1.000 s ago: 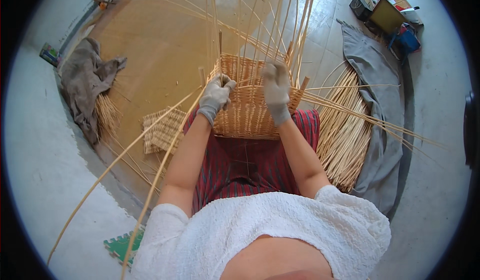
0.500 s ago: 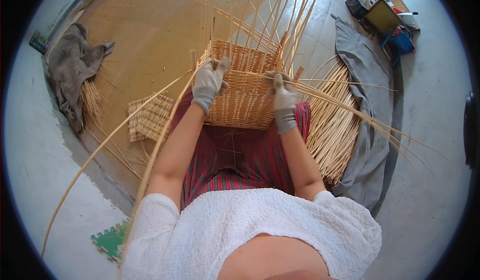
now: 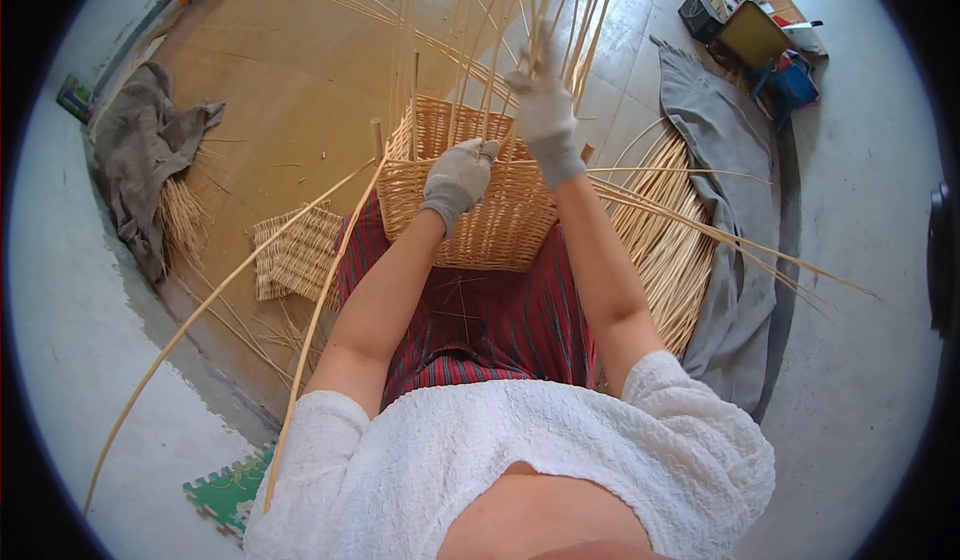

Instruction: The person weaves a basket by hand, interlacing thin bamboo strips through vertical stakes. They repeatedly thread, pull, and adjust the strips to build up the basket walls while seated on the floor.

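Grey-gloved right hand [image 3: 548, 115] well forward

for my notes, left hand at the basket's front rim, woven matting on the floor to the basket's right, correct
Wrong side: the head view shows the woven matting on the floor to the left of the basket. The left hand is at the front rim.

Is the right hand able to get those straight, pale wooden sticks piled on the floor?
Probably yes, if the grey-gloved right hand reaches down: the sticks lie mostly uncovered beside a grey cloth, though long tan rods cross them.
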### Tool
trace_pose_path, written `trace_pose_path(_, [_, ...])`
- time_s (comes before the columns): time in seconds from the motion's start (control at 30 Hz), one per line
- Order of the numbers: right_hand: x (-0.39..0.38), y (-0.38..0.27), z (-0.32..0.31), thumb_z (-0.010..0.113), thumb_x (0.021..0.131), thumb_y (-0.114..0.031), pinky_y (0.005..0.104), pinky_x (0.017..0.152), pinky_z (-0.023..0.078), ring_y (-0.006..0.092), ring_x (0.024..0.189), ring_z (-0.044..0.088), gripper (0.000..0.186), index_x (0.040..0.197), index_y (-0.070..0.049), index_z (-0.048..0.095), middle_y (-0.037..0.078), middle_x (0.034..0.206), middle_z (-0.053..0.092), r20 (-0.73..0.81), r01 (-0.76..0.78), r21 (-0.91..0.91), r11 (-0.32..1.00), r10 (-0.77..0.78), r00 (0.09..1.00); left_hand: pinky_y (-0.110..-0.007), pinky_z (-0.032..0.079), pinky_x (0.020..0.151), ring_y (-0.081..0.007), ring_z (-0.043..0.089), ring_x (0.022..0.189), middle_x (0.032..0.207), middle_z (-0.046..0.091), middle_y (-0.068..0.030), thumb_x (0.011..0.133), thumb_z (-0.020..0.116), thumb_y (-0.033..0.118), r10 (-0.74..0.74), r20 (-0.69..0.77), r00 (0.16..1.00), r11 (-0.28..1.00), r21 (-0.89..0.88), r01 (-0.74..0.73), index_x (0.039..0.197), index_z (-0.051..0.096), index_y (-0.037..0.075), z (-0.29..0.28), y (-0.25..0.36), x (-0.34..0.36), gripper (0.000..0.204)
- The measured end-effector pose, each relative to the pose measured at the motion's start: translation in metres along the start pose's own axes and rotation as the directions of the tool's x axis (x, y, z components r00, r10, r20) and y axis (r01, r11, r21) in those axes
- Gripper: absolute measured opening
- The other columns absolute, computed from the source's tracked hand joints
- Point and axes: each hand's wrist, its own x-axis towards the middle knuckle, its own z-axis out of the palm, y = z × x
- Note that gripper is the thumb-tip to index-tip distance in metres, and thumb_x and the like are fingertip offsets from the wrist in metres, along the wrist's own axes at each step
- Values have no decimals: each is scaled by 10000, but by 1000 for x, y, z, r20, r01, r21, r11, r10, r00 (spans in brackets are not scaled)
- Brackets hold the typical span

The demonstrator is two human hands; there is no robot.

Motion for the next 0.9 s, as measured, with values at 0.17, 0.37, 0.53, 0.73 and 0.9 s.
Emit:
trace_pose_path(0.17, [-97,27,-26,591,1018,-128,375,833,595,237,910,745,380,1381,-19,571,141,1033,745,-50,-87,710,699,173,984,-354,483,468,-164,584,474,647,593,-68,1055,597,424,124,-95,988,991,61,-118,1065,651,34,7,-24,21,395])
trace_pose_path(0.37, [-94,25,-112,709,1003,-191,342,753,603,219,883,751,262,1149,6,618,132,1068,737,-248,-475,295,829,547,800,-346,542,631,-206,687,693,858,690,-105,1019,636,203,508,-546,666,804,23,-594,1085,636,54,12,28,-13,163])
trace_pose_path(0.53, [-66,12,-108,741,928,-53,337,725,589,212,870,747,360,1257,-12,601,128,1070,733,-308,-463,27,886,448,839,-341,560,650,-206,723,757,894,700,-112,1047,557,87,540,-163,826,829,-65,-555,1119,632,57,66,26,16,108])
trace_pose_path(0.73, [-25,16,-87,677,940,-169,466,913,521,279,750,695,612,1526,-167,499,161,938,718,-122,30,-907,419,-331,936,-335,452,428,-136,591,468,701,608,-48,1058,627,239,276,-118,954,921,-253,-297,1049,623,51,87,24,16,188])
trace_pose_path(0.9, [-75,57,-80,677,966,-208,459,685,536,260,665,660,361,1325,-228,639,84,749,683,-72,-93,-976,197,109,991,-279,540,522,-124,670,612,859,693,-49,1053,634,177,238,-140,961,640,-722,-263,1109,643,29,67,12,-36,158])
